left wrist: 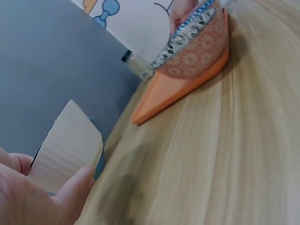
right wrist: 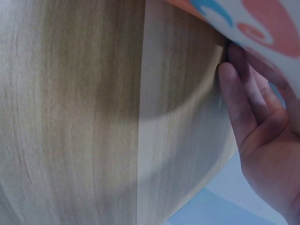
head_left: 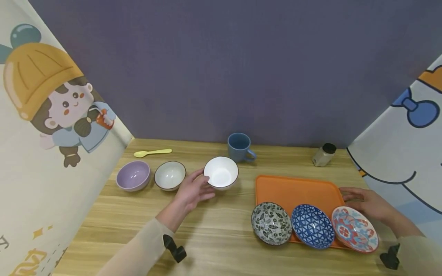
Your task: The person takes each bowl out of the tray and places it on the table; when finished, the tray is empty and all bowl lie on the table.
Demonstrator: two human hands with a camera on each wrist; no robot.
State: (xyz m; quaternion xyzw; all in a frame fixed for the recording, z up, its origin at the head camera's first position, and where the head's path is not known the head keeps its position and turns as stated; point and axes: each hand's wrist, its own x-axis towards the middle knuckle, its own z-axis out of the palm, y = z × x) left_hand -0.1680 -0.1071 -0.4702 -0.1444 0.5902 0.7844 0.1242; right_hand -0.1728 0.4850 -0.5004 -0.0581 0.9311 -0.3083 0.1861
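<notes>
My left hand [head_left: 194,192] holds a white bowl [head_left: 221,172] with a dark rim by its left side, thumb at the rim. In the left wrist view this bowl [left wrist: 70,145] is tilted and raised off the wood. My right hand [head_left: 366,203] is at the right edge of an orange tray [head_left: 293,189], beside a red-and-blue patterned bowl [head_left: 355,229]. Its fingers look fairly straight in the right wrist view; whether they touch the tray is unclear. A blue patterned bowl [head_left: 312,226] and a black-and-white leaf-patterned bowl [head_left: 271,224] stand along the tray's front.
Left of the held bowl are another white bowl [head_left: 170,175], a purple bowl [head_left: 133,176] and a yellow spoon [head_left: 153,153]. Behind it stands a blue mug [head_left: 239,147]. A black-lidded jar [head_left: 324,155] is at the back right. Walls border the wooden table [head_left: 221,237].
</notes>
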